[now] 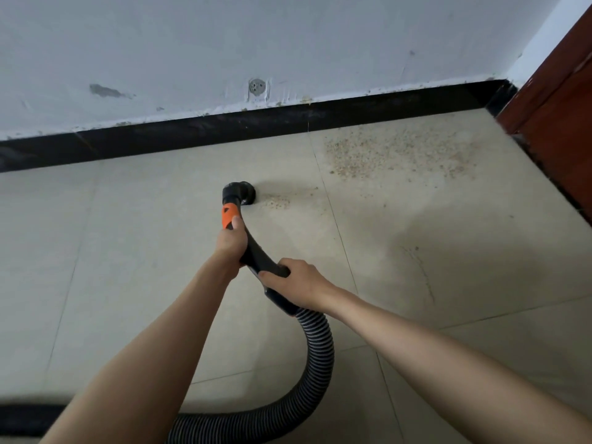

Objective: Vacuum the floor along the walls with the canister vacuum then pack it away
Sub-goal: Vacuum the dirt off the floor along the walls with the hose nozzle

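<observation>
Head view: I take the black skirting board (pixel 224 129) as my landmark. Below it, on the tiled floor (pixel 128 251), my left hand (pixel 231 241) is wrapped round the vacuum handle (pixel 256 251), thumb on its orange grip (pixel 230 216). The nozzle (pixel 242 193) sits on the floor a little short of the board, touching a small crumb patch (pixel 277 201). My right hand (pixel 296 283) clamps the handle lower, where the ribbed hose (pixel 315 347) begins. Rightward, close under the board, lies scattered grit (pixel 397 153), beside the red-brown door frame (pixel 551 100).
</observation>
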The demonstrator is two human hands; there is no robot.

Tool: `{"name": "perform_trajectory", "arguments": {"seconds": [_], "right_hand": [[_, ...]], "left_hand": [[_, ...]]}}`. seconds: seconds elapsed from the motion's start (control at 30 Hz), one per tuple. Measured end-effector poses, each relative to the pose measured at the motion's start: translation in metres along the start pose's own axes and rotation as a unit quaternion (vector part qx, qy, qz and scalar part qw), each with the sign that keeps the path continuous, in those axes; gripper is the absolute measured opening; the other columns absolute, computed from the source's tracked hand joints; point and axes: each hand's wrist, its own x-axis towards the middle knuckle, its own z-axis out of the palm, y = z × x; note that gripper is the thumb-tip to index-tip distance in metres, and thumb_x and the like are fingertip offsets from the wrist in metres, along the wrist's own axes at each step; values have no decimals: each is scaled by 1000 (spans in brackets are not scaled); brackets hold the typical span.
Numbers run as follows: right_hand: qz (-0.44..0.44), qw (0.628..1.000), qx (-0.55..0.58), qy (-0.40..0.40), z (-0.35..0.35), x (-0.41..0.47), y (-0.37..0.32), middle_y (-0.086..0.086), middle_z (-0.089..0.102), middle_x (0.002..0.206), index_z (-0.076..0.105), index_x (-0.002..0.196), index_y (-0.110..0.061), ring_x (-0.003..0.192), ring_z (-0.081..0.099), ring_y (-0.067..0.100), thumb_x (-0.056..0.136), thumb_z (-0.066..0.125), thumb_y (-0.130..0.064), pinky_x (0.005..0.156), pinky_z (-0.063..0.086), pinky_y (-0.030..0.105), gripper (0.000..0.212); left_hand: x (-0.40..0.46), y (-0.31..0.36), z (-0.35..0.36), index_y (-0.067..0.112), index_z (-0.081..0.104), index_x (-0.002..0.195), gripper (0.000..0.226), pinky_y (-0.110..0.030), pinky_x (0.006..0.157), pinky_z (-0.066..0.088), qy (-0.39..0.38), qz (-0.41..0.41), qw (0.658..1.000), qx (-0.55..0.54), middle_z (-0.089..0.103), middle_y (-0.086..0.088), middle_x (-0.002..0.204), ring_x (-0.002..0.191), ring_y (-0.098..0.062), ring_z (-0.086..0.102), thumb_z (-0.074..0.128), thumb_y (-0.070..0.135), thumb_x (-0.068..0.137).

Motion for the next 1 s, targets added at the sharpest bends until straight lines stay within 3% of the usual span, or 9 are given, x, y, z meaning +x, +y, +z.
{"name": "perform_trajectory", "arguments": {"seconds": [0.1,0.27,0.4,0.6,0.8,0.87,1.0], "right_hand": [[13,1000,9,13,0,-14,11,-4,65,80,55,82,-24,72,65,13,79,54,-61,62,51,28,37],[27,998,26,59,-3,-24,23,-2,67,80,56,83,-22,71,66,15,74,51,-65,61,50,29,44],[38,993,42,108,-9,-28,31,-5,62,74,52,78,-24,66,60,10,82,52,-60,54,41,24,36],[64,982,55,167,-9,-28,42,-2,62,81,50,81,-27,73,60,14,83,47,-63,59,44,28,35],[48,987,49,146,-9,-18,37,-4,61,78,49,81,-29,71,60,12,84,49,-60,59,46,27,31],[39,990,41,126,-7,-15,32,-5,60,76,49,80,-29,69,59,12,84,49,-59,58,45,26,30],[23,996,12,83,1,-12,22,-5,60,76,49,80,-28,68,59,12,83,50,-59,55,40,26,32]], "left_hand": [[-11,-10,8,4,40,130,52,-46,88,51,-14,-3,1000,16,57,-20,114,102,-37,59,30,45,99],[-23,-3,28,6,41,115,42,-41,77,51,-63,3,998,27,56,-16,96,87,-33,60,31,43,99],[-29,10,52,3,40,123,48,-49,94,48,-105,11,992,64,54,-20,115,108,-38,57,31,44,100],[-29,18,76,5,38,110,44,-49,95,48,-151,9,983,106,54,-20,113,109,-39,57,30,47,100],[-21,21,69,5,39,114,44,-48,95,49,-126,15,986,104,55,-19,113,108,-36,58,31,45,99],[-15,20,59,6,39,115,42,-46,89,51,-117,9,990,82,56,-16,103,98,-34,61,32,44,99],[-10,14,36,8,34,111,40,-34,53,49,-96,-17,995,15,51,-12,87,65,-27,60,38,45,98]]}}
